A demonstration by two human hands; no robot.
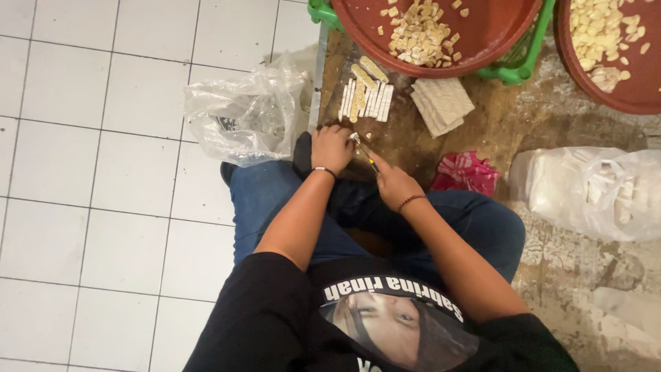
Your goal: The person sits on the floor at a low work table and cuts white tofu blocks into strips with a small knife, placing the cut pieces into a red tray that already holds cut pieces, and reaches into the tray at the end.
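Right now my left hand [331, 147] pins a small pale piece [353, 138] against the wooden board [406, 138], while my right hand [396, 184] is clenched around a knife [367, 157]. With the blade so near those fingertips, I judge a slip could nick them.

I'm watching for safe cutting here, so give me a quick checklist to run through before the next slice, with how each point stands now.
1. Knife gripped in the right hand: ok, fingers wrapped round the handle.
2. Left hand steadying the piece at the blade: ok, though its fingertips sit very close to the blade.
3. Fingertips clear of the edge: cannot tell, they are hidden under the hand.
4. Cut strips lying out of the blade's way on the wooden board: ok.
5. Uncut slab stack close by: ok, beside the strips.
6. Red basin with room for more pieces: ok, partly filled.
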